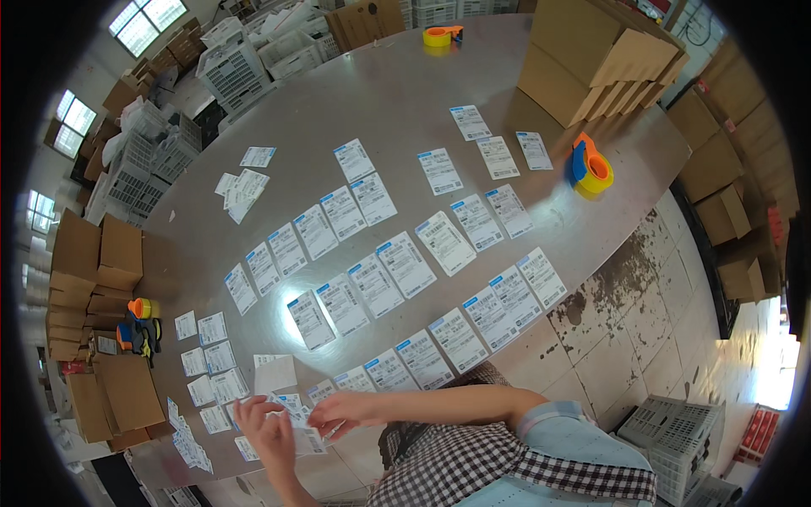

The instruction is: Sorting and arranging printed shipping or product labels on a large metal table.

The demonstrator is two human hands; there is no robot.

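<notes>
My left hand [266,431] and my right hand [342,415] meet at the table's near edge, around several printed shipping labels [309,440]. The fingers of both hands are on these papers; one label hangs below them. Just beyond the hands lies a blank white paper stack [276,375]. Rows of white labels with blue headers [342,304] cover the middle of the metal table [380,82]. Smaller labels [220,357] lie in columns at the left, beside a fanned pile [189,443]. Another loose pile [244,193] lies farther back.
Orange tape dispensers with yellow tape stand at the right [592,166], the far edge [441,36] and the left [143,308]. Folded cardboard boxes [570,63] stand at the back right, open cartons [127,393] at the left. Plastic crates [671,437] sit on the floor.
</notes>
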